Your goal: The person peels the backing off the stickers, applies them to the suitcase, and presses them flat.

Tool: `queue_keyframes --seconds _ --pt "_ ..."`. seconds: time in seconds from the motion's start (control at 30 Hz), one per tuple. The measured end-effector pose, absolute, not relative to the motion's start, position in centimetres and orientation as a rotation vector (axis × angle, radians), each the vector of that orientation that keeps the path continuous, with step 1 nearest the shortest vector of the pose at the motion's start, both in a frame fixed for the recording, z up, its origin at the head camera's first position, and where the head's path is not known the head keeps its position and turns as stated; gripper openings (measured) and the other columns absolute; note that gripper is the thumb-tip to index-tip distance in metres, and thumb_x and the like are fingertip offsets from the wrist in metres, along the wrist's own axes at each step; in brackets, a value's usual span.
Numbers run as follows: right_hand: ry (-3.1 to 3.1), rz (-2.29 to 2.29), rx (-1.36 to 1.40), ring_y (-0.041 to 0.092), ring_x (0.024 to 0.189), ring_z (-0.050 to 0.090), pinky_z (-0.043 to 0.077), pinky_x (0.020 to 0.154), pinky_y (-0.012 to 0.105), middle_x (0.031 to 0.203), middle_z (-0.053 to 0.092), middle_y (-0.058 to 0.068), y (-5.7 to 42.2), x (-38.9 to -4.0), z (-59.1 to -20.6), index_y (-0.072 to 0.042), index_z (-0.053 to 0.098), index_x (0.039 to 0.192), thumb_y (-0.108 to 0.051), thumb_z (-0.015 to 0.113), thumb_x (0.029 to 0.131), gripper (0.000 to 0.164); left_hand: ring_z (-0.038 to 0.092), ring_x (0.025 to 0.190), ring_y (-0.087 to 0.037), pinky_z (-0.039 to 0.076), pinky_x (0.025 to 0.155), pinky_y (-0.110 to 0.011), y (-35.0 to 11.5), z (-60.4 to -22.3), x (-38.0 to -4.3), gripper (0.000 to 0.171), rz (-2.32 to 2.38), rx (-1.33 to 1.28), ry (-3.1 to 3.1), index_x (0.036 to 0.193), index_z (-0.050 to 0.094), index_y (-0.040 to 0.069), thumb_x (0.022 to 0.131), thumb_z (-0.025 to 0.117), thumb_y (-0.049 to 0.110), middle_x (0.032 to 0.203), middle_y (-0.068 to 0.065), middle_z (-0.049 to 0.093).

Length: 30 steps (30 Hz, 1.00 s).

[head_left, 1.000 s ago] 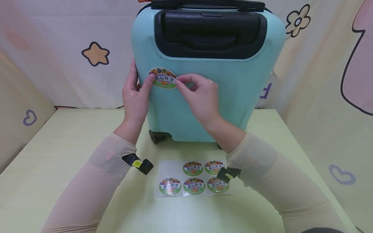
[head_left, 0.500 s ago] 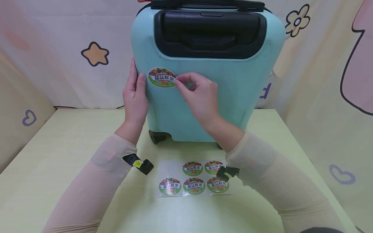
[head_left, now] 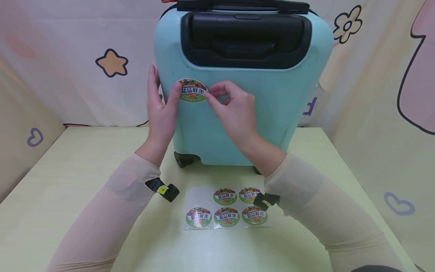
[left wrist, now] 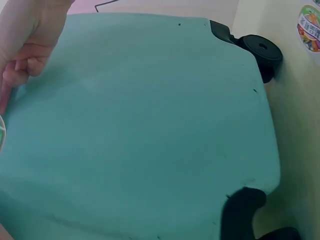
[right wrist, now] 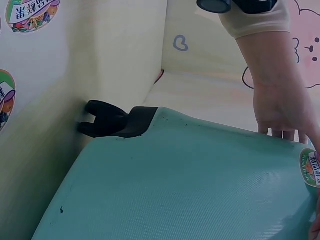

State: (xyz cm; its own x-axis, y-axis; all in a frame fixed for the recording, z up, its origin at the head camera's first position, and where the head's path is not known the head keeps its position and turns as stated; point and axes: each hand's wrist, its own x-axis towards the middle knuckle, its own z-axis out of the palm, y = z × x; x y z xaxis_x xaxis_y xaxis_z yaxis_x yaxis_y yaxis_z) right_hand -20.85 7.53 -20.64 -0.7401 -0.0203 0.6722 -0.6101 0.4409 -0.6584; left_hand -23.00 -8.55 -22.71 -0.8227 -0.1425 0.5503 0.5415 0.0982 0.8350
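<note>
Thumb spread from straight fingers, the left hand [head_left: 162, 113], clear of the oval fruit sticker [head_left: 193, 91] half a second earlier, is touching it against a turquoise suitcase [head_left: 221, 147]; the right hand [head_left: 237, 111] is pinching its edge.

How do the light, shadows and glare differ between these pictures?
Head view: brightest, the suitcase pale blue, soft shadow on the table, what looks like slight shine on the sticker sheet. Left wrist view: dimmer, the suitcase darker green, soft shadow beside the right hand. Right wrist view: also dim, with shadow on the suitcase near the picture's lower right corner.
</note>
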Motion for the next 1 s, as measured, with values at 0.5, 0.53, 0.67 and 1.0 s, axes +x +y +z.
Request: queue_keyframes --seconds 0.5,0.53,0.67,1.0 --pt "-2.089 1.224 0.558 0.011 0.055 0.057 0.047 0.056 0.022 0.087 0.069 0.004 7.6 -20.8 -20.5 -0.003 0.067 0.093 -0.018 0.071 0.084 0.018 0.036 0.123 -0.009 0.037 0.098 -0.030 -7.2 -21.7 -23.6 0.094 -1.786 -0.268 -1.916 0.149 0.008 0.024 0.080 0.069 0.042 0.141 0.005 0.034" --pt "-2.090 1.223 0.558 0.011 0.055 0.056 0.047 0.056 0.022 0.088 0.069 0.004 7.6 -20.8 -20.5 -0.003 0.067 0.093 -0.018 0.070 0.084 0.018 0.038 0.121 -0.009 0.038 0.097 -0.030 -7.2 -21.6 -23.6 0.093 -1.781 -0.263 -1.919 0.148 0.010 0.023 0.080 0.069 0.043 0.138 0.004 0.037" --pt "-2.099 1.221 0.563 0.011 0.054 0.056 0.047 0.055 0.022 0.088 0.069 0.004 7.6 -20.8 -20.4 -0.003 0.067 0.094 -0.018 0.071 0.084 0.018 0.043 0.116 -0.010 0.040 0.095 -0.031 -7.3 -21.6 -23.6 0.087 -1.758 -0.261 -1.938 0.147 0.013 0.022 0.082 0.067 0.043 0.131 0.000 0.045" --pt "-2.117 1.217 0.553 0.011 0.054 0.055 0.046 0.055 0.022 0.087 0.069 0.004 7.7 -20.9 -20.4 -0.003 0.067 0.093 -0.018 0.071 0.084 0.018 0.033 0.126 -0.008 0.030 0.102 -0.027 -8.0 -21.9 -23.6 0.078 -1.772 -0.372 -1.952 0.149 0.006 0.016 0.092 0.057 0.032 0.143 0.000 0.032"
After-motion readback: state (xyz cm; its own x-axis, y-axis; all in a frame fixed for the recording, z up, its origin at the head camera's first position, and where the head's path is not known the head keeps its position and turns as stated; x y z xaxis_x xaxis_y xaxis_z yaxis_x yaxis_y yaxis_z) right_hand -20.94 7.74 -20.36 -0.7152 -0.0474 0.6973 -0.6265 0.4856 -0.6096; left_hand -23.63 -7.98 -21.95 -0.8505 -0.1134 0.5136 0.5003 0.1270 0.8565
